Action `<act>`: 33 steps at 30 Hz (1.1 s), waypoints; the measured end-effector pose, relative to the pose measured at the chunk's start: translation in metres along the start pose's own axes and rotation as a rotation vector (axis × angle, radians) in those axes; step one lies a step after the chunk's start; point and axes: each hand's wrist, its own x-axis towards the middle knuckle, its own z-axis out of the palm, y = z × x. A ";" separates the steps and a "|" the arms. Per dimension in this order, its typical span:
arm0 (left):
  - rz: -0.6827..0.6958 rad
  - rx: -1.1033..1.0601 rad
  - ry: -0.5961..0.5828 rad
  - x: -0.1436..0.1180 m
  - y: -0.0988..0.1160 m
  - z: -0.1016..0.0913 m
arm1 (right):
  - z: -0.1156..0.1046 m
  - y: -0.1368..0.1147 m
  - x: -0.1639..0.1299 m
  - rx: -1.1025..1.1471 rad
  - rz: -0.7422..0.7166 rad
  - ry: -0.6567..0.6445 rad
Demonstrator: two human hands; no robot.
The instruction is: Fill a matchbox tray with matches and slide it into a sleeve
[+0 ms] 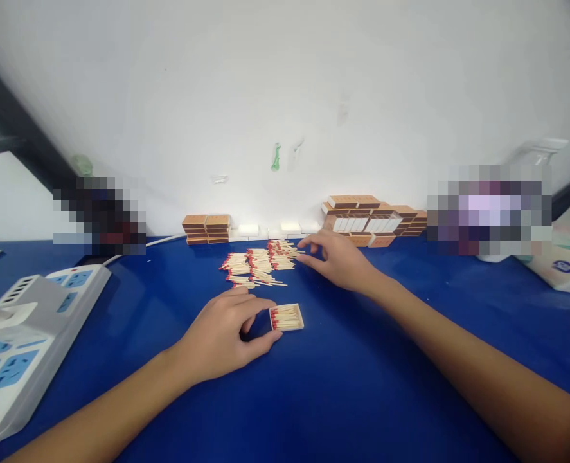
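Your left hand point(224, 334) pinches the left end of the open matchbox tray point(286, 317) between thumb and forefinger; the tray, filled with red-tipped matches, lies flat on the blue table point(342, 392). Your right hand point(340, 260) reaches forward, fingers loosely spread, fingertips touching the right edge of the loose matches point(258, 263) heaped just beyond the tray. Stacked matchboxes point(371, 222) sit behind those fingers.

Open match tray point(286, 317) lies flat, near loose matches point(258, 262).
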 end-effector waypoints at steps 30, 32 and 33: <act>-0.003 0.004 0.006 0.001 -0.001 -0.002 | 0.016 0.006 -0.011 -0.120 -0.113 -0.080; -0.007 0.007 0.007 0.001 -0.001 -0.002 | 0.016 0.007 -0.011 -0.124 -0.120 -0.087; -0.008 0.009 0.006 0.001 -0.001 -0.001 | 0.017 0.007 -0.011 -0.138 -0.123 -0.087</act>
